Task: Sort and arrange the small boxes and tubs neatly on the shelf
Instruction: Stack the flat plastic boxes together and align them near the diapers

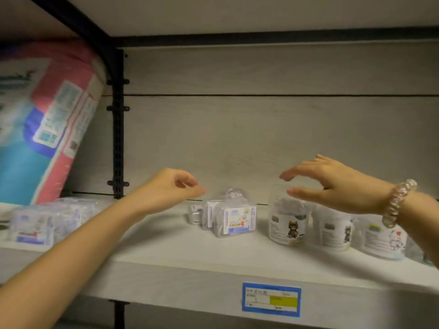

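Observation:
A cluster of small clear boxes with white and blue labels stands mid-shelf. To its right stand three clear tubs: one with a cat label, a second, a third. My right hand hovers open just above the cat-label tub, fingers spread, not touching it. My left hand floats left of the boxes, fingers loosely curled, holding nothing. A stack of similar clear boxes sits at the far left of the shelf.
A large pink and blue soft package leans at the left against a black upright. A blue-framed price tag is stuck on the shelf's front edge. The shelf above hangs close overhead.

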